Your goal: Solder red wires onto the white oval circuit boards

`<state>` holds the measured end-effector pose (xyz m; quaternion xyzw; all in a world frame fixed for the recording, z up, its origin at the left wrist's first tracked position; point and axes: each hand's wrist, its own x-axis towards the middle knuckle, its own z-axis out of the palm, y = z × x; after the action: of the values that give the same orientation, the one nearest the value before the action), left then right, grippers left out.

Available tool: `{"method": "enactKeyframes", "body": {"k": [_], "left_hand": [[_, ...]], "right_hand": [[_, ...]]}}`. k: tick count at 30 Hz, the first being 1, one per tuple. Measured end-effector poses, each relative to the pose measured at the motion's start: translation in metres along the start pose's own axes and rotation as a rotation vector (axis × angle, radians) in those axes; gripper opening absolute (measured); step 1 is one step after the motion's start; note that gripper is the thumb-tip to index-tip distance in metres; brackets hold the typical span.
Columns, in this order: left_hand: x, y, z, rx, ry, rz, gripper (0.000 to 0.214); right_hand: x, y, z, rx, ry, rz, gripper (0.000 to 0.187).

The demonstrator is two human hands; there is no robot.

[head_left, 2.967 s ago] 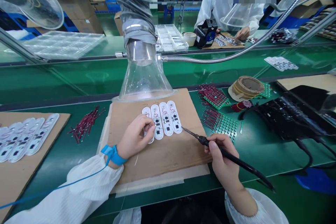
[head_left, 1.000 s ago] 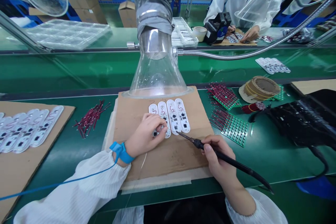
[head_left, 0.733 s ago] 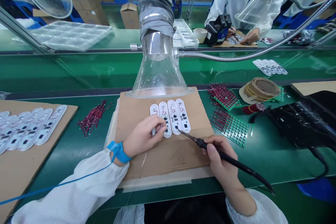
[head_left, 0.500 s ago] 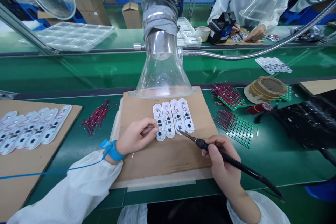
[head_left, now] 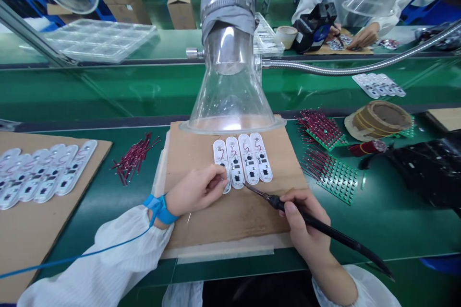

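Note:
My right hand [head_left: 306, 223] grips a soldering iron [head_left: 275, 201] by its black handle. The iron's tip meets or hovers just over the lower end of the second white circuit board [head_left: 235, 160] from the left. Between the pinched fingers of my left hand [head_left: 201, 187] is a thin strand of solder wire [head_left: 235, 182], hardly visible, pointing toward that tip. The left hand covers part of the leftmost board [head_left: 220, 152]. Two more boards [head_left: 248, 158] lie alongside in the row, all on a cardboard sheet [head_left: 216, 225]. A blue strap [head_left: 160, 209] circles my left wrist.
A clear fume hood [head_left: 232, 100] hangs over the boards. Dark red wires [head_left: 136, 158] lie in a pile to the left, near more boards [head_left: 77, 168] on cardboard. Green pin-studded plates [head_left: 340, 180] and a tape roll [head_left: 382, 120] sit right. Across the bench, a co-worker's hands [head_left: 365, 36] handle boards.
The view has shifted slightly. My left hand has moved a little right, over more of the leftmost board. The iron's tip has gone from the third board to the second board's lower end.

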<state>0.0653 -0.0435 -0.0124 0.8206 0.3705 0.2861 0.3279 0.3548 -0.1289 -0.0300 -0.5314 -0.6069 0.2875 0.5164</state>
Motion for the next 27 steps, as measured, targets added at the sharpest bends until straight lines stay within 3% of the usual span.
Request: {"method": "enactKeyframes", "body": {"k": [23,27], "left_hand": [[-0.0005,-0.0023,0.0012,0.003,0.011,-0.006,0.01],[0.0,-0.0018,0.0006,0.014,0.017,-0.001,0.01]], "right_hand": [[-0.0008,0.0019,-0.0017,-0.061,-0.023,-0.013,0.009],[-0.0002,0.0014,-0.001,-0.081,-0.073,-0.039,0.004]]}}
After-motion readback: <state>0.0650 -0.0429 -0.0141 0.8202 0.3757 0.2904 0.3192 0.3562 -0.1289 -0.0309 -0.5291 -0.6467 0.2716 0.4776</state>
